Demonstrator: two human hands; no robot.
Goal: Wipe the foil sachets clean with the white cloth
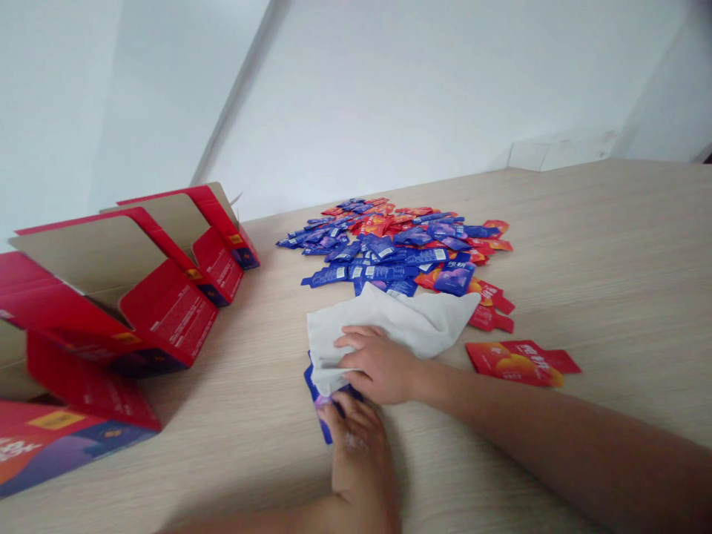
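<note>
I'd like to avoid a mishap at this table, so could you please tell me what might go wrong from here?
The blue packet at the left hand is partly under the white cloth, so it might slide or crease. The cloth, under the right hand, reaches the near edge of the packet pile and could drag some along. The right arm might nudge the red packet beside it.

Red boxes point(167, 308) (standing open) block leftward, packets point(383, 252) ahead; far-right tabletop point(617, 259) leaves passage.
</note>
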